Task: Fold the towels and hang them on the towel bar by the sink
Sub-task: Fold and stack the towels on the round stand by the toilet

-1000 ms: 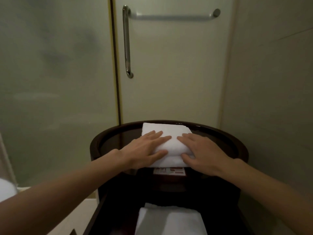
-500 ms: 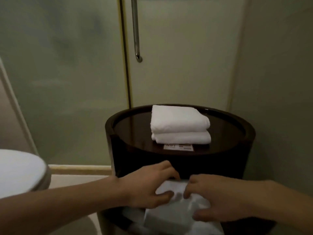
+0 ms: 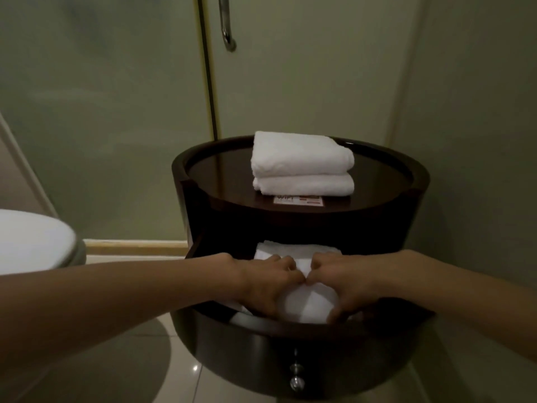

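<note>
At the open drawer (image 3: pixel 290 344) of the round dark table (image 3: pixel 220 175): both hands are down on one white towel (image 3: pixel 308 305) lying inside. Left hand (image 3: pixel 261 283) and right hand (image 3: pixel 345 283) each curl round the cloth, knuckles touching at the middle, thumbs under the near bulge.

Step, by my reading: taking a fresh towel out for folding. None is hung; no towel bar or sink in view.

Next move calls for a straight lift clear of the drawer front, cloth gathered so it does not drag, then a flat place to spread it.

Orientation: the gripped part bulges toward the camera and the rest lies flat toward the drawer back. Long axis uncertain, since the hands cover it.

Two folded towels (image 3: pixel 302 164) sit stacked on the table top, long axis left to right, rounded folds facing the camera, over a small card (image 3: pixel 297 200).
</note>
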A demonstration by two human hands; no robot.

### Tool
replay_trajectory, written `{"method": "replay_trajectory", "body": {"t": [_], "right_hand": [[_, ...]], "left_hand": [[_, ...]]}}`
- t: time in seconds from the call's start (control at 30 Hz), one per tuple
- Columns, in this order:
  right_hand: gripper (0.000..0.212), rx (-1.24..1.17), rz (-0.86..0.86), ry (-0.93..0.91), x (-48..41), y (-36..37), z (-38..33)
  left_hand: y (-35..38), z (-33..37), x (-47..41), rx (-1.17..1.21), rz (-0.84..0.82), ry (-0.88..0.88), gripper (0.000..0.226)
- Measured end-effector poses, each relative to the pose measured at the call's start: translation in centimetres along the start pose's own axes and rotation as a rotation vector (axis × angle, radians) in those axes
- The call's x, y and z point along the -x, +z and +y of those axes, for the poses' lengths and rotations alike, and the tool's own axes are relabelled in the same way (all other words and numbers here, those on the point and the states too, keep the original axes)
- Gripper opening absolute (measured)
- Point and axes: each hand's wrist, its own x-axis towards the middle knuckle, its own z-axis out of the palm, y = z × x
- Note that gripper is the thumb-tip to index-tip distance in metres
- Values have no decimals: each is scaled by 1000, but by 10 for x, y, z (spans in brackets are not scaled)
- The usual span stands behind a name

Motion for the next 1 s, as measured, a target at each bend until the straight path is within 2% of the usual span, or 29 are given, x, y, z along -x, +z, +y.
{"method": "replay_trajectory", "body": {"t": [0.27,0.47,0.53,0.7,0.83,1.0], "right_hand": [[81,34,72,11,-16,12,8],[92,-22,129,36,-15,11,13],[85,-51,211,58,-14,10,10],[51,-165,361,112,-8,4,9],[27,-235,435,106,-1,-14,19],[24,-300,498,75,7,-38,28]], "left_hand": [[9,-2,-11,-121,93,-3,74],[-12,-15,-7,105,181,22,62],[-19,-19,-2,182,248,-4,53],[-37,-28,8,340,376,-43,36],[-48,-31,12,363,412,-55,38],[-49,-31,14,270,429,-101,54]]}}
